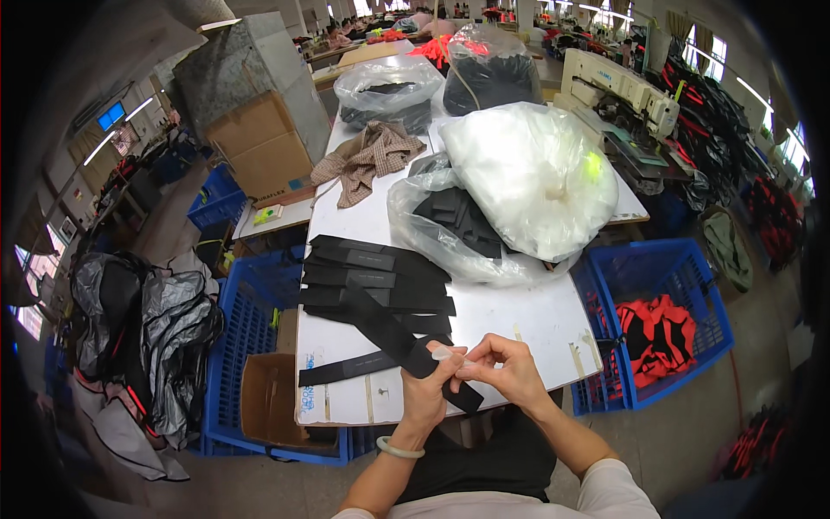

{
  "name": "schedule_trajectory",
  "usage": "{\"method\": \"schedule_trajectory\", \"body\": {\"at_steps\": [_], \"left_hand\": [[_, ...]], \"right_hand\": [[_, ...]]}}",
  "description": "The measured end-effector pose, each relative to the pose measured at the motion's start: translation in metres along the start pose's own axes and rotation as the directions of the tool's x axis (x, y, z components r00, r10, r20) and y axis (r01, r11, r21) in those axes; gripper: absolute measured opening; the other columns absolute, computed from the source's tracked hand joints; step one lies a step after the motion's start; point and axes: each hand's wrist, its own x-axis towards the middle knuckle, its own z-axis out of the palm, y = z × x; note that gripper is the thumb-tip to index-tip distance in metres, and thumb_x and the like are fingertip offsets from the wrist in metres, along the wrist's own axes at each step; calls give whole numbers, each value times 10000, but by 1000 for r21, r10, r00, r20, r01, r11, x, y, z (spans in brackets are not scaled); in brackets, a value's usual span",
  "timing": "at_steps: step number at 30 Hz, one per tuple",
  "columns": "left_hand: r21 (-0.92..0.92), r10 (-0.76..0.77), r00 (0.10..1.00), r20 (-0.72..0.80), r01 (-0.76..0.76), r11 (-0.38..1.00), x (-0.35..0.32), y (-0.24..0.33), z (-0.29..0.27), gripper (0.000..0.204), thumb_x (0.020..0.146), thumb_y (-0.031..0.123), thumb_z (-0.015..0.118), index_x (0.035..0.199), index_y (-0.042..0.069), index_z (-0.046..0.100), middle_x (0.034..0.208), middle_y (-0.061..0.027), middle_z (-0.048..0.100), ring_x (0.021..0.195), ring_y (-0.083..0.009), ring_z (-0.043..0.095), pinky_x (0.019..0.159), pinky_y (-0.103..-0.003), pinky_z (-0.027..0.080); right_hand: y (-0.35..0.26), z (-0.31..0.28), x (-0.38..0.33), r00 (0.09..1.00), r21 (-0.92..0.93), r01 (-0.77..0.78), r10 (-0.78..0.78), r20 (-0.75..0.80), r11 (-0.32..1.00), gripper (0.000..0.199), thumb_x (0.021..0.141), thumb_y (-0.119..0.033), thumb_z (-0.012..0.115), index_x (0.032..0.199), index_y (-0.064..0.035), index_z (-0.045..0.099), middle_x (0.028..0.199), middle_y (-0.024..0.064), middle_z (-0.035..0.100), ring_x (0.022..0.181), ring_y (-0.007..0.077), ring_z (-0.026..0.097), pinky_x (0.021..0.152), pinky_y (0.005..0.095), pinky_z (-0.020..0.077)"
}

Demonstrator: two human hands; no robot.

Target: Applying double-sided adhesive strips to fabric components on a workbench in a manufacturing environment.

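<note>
The left hand grips 1 black strip slantwise over the front edge of the white table, beside a pile of black strips. The right hand pinches a small whitish piece, perhaps film, against it. Behind sits 1 bulging white bag; blue crates flank the table.

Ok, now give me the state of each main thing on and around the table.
Left hand: closed on a black strip
Right hand: fingertips pinched on a small whitish piece
Black strip: held, slanting
Table strips: laid out, overlapping
Large white bag: bulging
Clear bag: open, black pieces inside
Checked cloth: crumpled
Right blue crate: open, red and black pieces inside
Left blue crate: open, cardboard inside
</note>
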Motion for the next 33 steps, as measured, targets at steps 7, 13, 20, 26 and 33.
{"method": "schedule_trajectory", "body": {"at_steps": [7, 13, 20, 26, 33], "left_hand": [[-622, -308, 932, -189, 129, 773, 46, 32, -29, 422, 931, 419, 622, 702, 90, 488, 633, 7, 395, 450, -75, 315, 506, -240, 367], [-790, -418, 902, -106, 179, 586, 45, 29, -34, 401, 822, 379, 758, 716, 46, 561, 641, -14, 406, 426, -77, 339, 480, -218, 394], [-614, -217, 967, -132, 92, 784, 24, 21, -22, 430, 863, 488, 670, 748, 88, 562, 669, 9, 425, 506, -102, 377, 608, -288, 432], [-556, -112, 979, -171, -2, 831, 19, 10, -7, 431, 895, 484, 634, 755, 86, 549, 690, 11, 422, 524, -112, 382, 641, -312, 429], [-668, -135, 983, -125, 17, 744, 26, 16, -25, 427, 914, 474, 612, 751, 85, 546, 684, 4, 421, 515, -107, 372, 610, -289, 421]], "right_hand": [[-22, -21, -7, 985, -116, 170, -165, 57, 978, 172, 745, -98, 799, 844, 2, 700, 694, 25, 573, 586, 78, 491, 558, 241, 397], [-16, -13, 0, 978, -229, 141, -100, 181, 963, 153, 736, -96, 792, 817, -8, 697, 686, 31, 569, 580, 97, 470, 536, 252, 362], [-10, 7, -4, 953, -418, 299, -290, 87, 858, 177, 733, -121, 798, 757, -19, 656, 643, 39, 553, 527, 133, 487, 493, 273, 368], [-9, 28, -7, 884, -629, 373, -467, 18, 682, 244, 702, -117, 794, 679, -41, 563, 605, 63, 521, 496, 198, 502, 470, 323, 383], [-24, 5, -11, 953, -475, 302, -257, 160, 827, 250, 715, -80, 813, 745, -4, 577, 858, 94, 612, 611, 171, 591, 541, 285, 464]]}}
